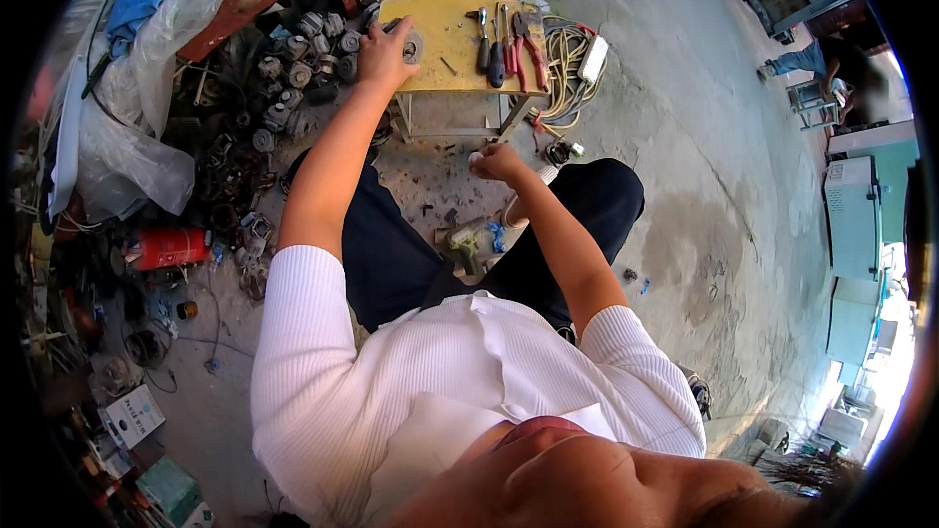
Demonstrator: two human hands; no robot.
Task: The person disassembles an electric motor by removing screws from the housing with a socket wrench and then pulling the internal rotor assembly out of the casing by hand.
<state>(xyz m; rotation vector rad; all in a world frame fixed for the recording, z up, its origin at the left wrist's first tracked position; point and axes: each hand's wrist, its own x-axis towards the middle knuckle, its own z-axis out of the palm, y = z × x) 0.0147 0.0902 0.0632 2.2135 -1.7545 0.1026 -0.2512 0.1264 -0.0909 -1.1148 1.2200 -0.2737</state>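
Observation:
A low stool with a yellow top (440, 20) stands in front of me. At its left edge, my left hand (383, 57) curls its thumb and fingers around a round grey metal part (414, 47). My right hand (501, 164) is closed over the floor just before the stool; a small pale thing shows at its fingertips, too small to name. On the stool lie a loose screw (448, 66), a ratchet-like tool with a black handle (482, 42), a dark-handled screwdriver (496, 64), a red-handled screwdriver (509, 49) and red-handled pliers (529, 51).
Used metal motor parts (293, 68) heap up left of the stool. A coiled cable (567, 68) with a white power strip (593, 59) lies to its right. Between my legs is a green power drill (468, 242). A red cylinder (171, 247) lies left; another person (831, 68) is far right.

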